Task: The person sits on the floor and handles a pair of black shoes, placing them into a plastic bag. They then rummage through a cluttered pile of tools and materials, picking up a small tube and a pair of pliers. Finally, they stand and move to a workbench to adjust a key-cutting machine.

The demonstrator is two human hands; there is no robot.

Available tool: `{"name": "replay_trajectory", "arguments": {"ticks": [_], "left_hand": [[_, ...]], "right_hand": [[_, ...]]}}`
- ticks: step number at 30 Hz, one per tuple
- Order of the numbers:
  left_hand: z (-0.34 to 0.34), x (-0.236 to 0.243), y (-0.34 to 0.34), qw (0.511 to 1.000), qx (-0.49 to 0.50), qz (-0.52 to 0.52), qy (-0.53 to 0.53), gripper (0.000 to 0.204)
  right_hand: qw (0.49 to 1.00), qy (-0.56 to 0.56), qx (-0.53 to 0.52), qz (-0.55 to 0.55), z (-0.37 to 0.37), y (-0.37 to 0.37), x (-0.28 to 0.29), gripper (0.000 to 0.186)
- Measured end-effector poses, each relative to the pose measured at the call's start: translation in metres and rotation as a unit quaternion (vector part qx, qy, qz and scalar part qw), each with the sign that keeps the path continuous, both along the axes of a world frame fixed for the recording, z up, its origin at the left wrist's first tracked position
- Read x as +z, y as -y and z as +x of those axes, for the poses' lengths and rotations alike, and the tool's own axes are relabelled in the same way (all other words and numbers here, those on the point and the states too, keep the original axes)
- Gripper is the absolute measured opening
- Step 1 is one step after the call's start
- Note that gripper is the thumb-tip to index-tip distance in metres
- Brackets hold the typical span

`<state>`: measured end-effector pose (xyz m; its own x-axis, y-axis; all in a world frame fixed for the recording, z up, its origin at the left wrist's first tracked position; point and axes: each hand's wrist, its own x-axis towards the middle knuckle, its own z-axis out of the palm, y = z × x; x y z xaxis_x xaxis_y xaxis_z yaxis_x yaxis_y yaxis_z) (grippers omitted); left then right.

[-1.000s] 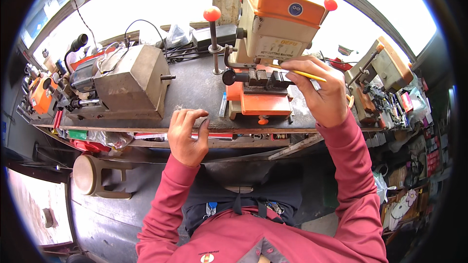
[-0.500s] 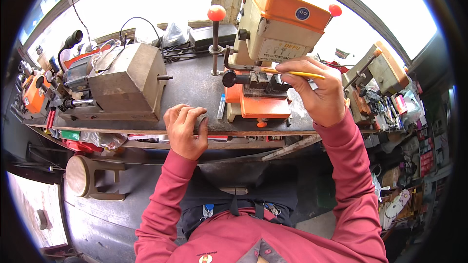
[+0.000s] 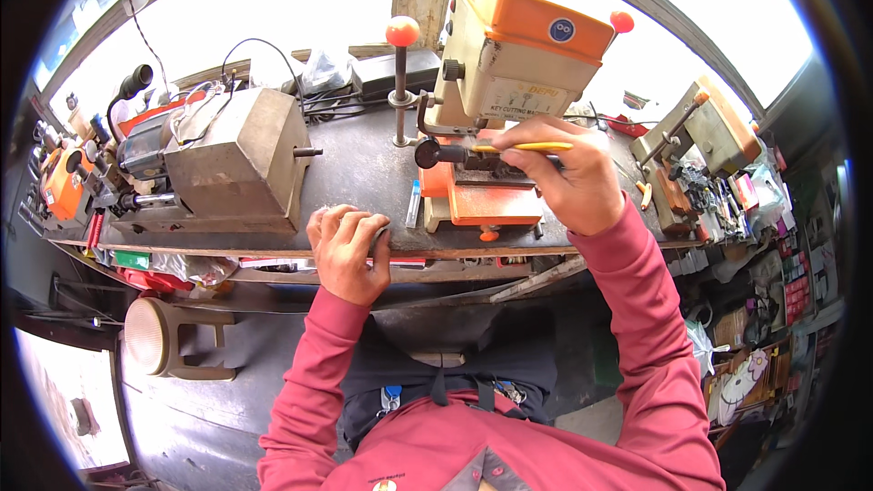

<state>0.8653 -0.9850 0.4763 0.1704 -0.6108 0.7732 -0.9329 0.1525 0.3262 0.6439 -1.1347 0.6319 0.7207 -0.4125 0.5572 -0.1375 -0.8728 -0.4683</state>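
A slim yellow-handled brush point(image 3: 536, 146) lies between the thumb and fingers of my right hand point(image 3: 582, 184). Its pale tip is at the black metal clamp point(image 3: 482, 162) of an orange and cream key cutting machine point(image 3: 518, 64), below the machine's head. Part of the clamp is hidden behind the brush and fingers. My left hand point(image 3: 347, 253) rests at the bench's front edge with fingers curled. Something small and dark shows between its thumb and fingers, too covered to name. A small blue tube point(image 3: 414, 205) lies on the bench between that hand and the machine.
A grey boxy motor machine point(image 3: 232, 159) stands left on the bench point(image 3: 355, 168). Another cream machine point(image 3: 705, 132) sits at the right beside many small tools. A red-knobbed lever point(image 3: 402, 32) rises left of the key machine. A beige stool point(image 3: 159, 336) stands on the floor.
My right hand has moved left, and the brush tip has shifted left along the clamp. My left hand stays at the bench edge, its fingers slightly shifted.
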Motion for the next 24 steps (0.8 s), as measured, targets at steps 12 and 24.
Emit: {"name": "replay_trajectory", "arguments": {"ticks": [12, 24], "left_hand": [[-0.001, -0.002, 0.001, 1.0, 0.009, 0.011, 0.003, 0.022], [-0.001, -0.001, 0.001, 1.0, 0.004, 0.01, 0.004, 0.02]], "right_hand": [[0.998, 0.063, -0.019, -0.017, 0.0, 0.001, -0.003, 0.009], [1.0, 0.005, 0.01, -0.009, -0.003, -0.001, 0.011, 0.008]]}}
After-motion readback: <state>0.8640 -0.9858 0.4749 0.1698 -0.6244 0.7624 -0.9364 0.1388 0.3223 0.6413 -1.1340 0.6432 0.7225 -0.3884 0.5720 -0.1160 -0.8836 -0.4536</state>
